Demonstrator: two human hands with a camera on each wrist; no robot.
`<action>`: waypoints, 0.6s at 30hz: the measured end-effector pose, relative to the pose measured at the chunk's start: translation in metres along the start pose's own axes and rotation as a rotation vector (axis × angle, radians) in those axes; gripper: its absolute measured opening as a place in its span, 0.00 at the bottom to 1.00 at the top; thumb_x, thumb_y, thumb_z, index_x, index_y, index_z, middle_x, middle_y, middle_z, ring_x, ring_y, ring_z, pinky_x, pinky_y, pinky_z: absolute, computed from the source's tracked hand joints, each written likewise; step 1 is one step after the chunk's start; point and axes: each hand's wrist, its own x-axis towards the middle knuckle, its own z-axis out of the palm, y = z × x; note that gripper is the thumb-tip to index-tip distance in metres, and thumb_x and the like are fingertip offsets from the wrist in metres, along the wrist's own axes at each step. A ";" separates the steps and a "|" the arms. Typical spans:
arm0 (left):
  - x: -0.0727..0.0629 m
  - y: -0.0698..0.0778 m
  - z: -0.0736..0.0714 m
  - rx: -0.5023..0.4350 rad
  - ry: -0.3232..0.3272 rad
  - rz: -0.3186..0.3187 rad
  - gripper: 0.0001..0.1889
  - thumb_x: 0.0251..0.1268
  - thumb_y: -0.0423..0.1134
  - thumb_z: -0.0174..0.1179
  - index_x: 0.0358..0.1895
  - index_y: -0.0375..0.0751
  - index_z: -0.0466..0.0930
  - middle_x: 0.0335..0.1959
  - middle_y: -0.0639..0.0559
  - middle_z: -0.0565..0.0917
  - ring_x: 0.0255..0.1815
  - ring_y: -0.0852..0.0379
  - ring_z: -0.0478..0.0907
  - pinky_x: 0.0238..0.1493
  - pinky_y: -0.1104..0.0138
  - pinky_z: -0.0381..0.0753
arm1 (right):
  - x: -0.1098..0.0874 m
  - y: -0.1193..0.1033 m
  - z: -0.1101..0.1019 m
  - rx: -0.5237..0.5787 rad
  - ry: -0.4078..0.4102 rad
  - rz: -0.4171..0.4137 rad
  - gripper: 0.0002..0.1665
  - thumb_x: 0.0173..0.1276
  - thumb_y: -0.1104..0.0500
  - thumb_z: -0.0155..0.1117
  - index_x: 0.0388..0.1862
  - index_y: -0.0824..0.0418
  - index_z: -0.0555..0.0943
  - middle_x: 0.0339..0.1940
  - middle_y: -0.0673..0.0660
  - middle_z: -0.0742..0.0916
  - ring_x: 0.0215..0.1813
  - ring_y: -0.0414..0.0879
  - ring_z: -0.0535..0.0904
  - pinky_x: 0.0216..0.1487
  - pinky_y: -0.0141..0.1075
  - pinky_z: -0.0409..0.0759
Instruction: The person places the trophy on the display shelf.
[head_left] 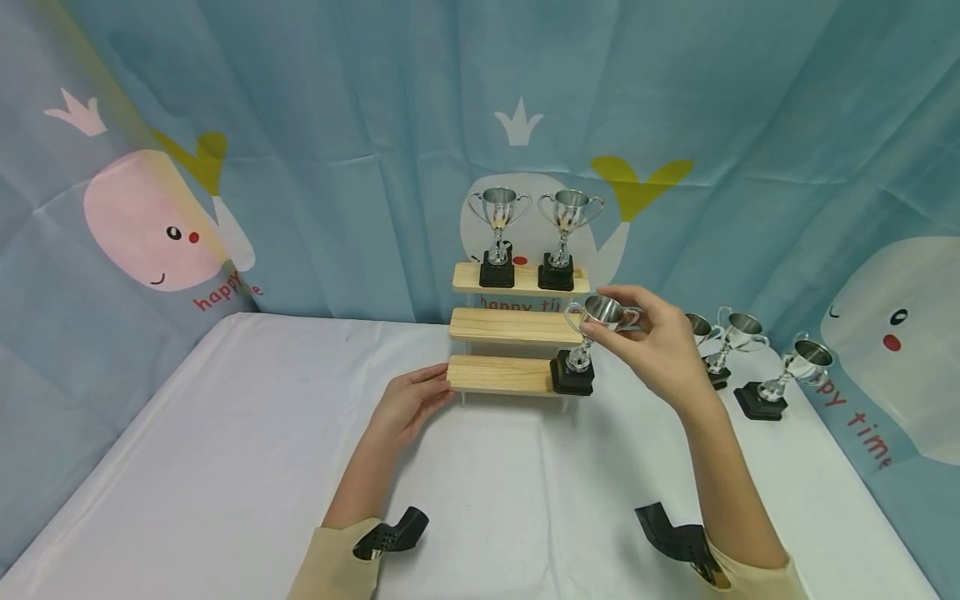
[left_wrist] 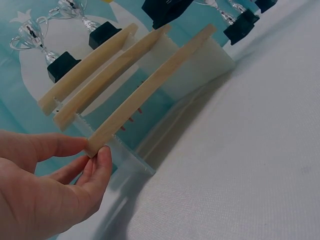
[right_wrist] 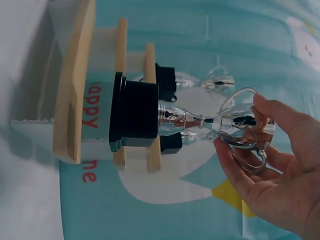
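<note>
My right hand (head_left: 656, 346) grips a small silver trophy (right_wrist: 190, 120) by its cup. The trophy's black base hangs just above the right end of the lowest wooden shelf board, upright, with a gap to the board in the right wrist view. A three-step display stand (head_left: 498, 375) has wooden boards on pale side supports. With thumb and fingers, my left hand (left_wrist: 60, 185) pinches the left end of the lowest board (left_wrist: 145, 95). Two more silver trophies, a left one (head_left: 497, 237) and a right one (head_left: 564, 242), stand side by side on the top board.
Behind my right hand, several trophies stand on the white table at the right, one trophy (head_left: 783, 379) nearest the edge. A blue curtain (head_left: 337, 167) with whale prints closes off the back and sides. White cloth (head_left: 300, 400) covers the table.
</note>
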 end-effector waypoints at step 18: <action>0.003 0.000 0.000 0.004 0.012 -0.013 0.24 0.78 0.22 0.53 0.74 0.23 0.69 0.73 0.29 0.72 0.62 0.50 0.80 0.56 0.71 0.87 | 0.023 -0.017 0.013 -0.066 0.006 -0.004 0.32 0.70 0.56 0.77 0.70 0.63 0.80 0.64 0.63 0.85 0.48 0.55 0.83 0.38 0.28 0.81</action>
